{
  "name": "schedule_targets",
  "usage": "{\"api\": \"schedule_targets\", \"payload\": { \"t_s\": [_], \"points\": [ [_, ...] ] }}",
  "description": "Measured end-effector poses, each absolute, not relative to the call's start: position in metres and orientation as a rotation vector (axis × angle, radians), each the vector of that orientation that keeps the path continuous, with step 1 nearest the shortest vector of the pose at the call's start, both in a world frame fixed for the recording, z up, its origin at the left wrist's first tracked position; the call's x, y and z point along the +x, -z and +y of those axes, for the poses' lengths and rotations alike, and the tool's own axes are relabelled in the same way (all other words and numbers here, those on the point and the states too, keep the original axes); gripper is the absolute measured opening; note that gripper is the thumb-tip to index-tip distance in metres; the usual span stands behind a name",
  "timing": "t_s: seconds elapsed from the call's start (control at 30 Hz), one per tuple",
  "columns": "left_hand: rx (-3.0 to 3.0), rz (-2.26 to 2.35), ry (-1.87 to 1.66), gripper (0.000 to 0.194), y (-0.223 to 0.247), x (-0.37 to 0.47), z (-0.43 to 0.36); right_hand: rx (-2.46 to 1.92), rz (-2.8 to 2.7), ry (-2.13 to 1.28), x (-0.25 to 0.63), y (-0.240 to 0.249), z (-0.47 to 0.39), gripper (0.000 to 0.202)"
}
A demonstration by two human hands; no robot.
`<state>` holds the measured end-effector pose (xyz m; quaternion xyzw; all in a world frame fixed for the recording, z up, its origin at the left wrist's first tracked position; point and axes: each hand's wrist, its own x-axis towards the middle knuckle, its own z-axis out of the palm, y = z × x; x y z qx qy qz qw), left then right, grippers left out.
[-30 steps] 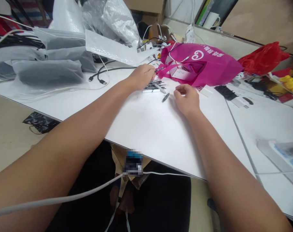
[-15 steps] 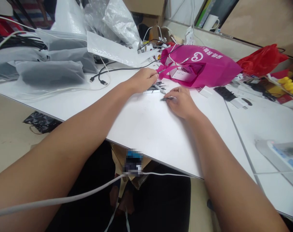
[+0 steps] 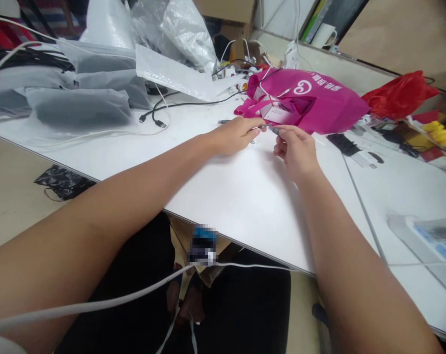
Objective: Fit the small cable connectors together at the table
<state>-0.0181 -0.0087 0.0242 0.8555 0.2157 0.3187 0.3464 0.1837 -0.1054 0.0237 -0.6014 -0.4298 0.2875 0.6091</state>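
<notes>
Small dark pen-like piece held just above the white table, in the middle of the scene and just near of the pink bag. Both hands meet on it: left hand pinches one end with thumb and fingertips closed on it, right hand pinches the other end likewise, fingers curled in. Too small to tell whether it is one piece or two being joined; judged as mid-way through fitting or pulling apart, with the piece lifted but nothing set down as finished. A thin dark bit shows on the table just beyond the left hand; the hand may hide more. Both forearms stretch far forward from the near edge, wrists low over the table, knuckles up. Outward: black cables far left, grey plastic-wrapped packs beyond them, red bag far right, power strip near right, white cable hanging below the table edge.
</notes>
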Motion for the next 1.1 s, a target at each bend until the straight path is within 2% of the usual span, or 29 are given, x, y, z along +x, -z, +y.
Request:
{"api": "schedule_targets", "payload": {
  "t_s": [0.07, 0.17, 0.57, 0.83, 1.1],
  "points": [
    [2.352, 0.532, -0.757, 0.04, -0.022, -0.018, -0.009, -1.34, -0.903, -0.752, 0.182, -0.025, -0.107, 0.006],
    [2.433, 0.508, -0.721, 0.048, -0.019, -0.018, -0.009, -1.294, -0.806, -0.813, 0.183, -0.027, -0.11, 0.013],
    [2.373, 0.474, -0.716, 0.049, -0.018, -0.013, -0.013, -1.204, -0.842, -0.88, 0.183, -0.016, -0.105, 0.042],
    [2.365, 0.463, -0.695, 0.041, -0.02, -0.014, -0.016, -1.147, -0.922, -0.832, 0.19, -0.008, -0.101, 0.046],
    [2.365, 0.449, -0.683, 0.044, -0.02, -0.014, -0.016, -1.13, -0.993, -0.815, 0.195, -0.008, -0.1, 0.052]
  ]
}}
